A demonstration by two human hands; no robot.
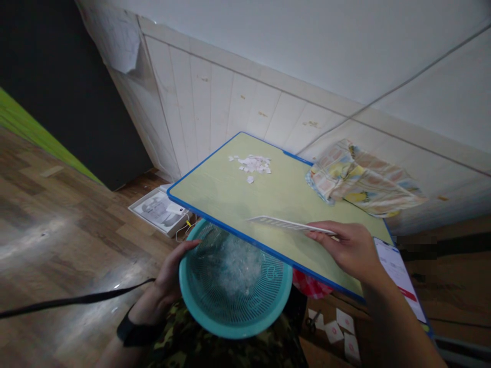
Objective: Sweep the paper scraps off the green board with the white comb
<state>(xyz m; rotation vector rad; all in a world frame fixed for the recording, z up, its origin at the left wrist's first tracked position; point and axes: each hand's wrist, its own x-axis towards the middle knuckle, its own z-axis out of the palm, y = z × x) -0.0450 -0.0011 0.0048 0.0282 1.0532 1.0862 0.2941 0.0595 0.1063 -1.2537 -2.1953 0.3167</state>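
My left hand (pixel 171 276) grips the rim of a teal perforated basket (pixel 233 283) that holds a heap of small white scraps, kept just under the near edge of a yellow-green table with blue trim (pixel 230 197). My right hand (pixel 351 248) rests on the table top and holds a long flat white ruler-like strip (pixel 286 224) on edge against the surface. A small pile of white paper scraps (pixel 253 164) lies toward the table's far side, apart from the strip.
A folded patterned cloth (pixel 362 179) lies at the table's far right corner against the white panelled wall. A printed sheet (pixel 395 266) sits at the right edge. A white box (pixel 159 209) stands on the wooden floor, small cards (pixel 339 327) lie below, and a black strap (pixel 76 300) crosses left.
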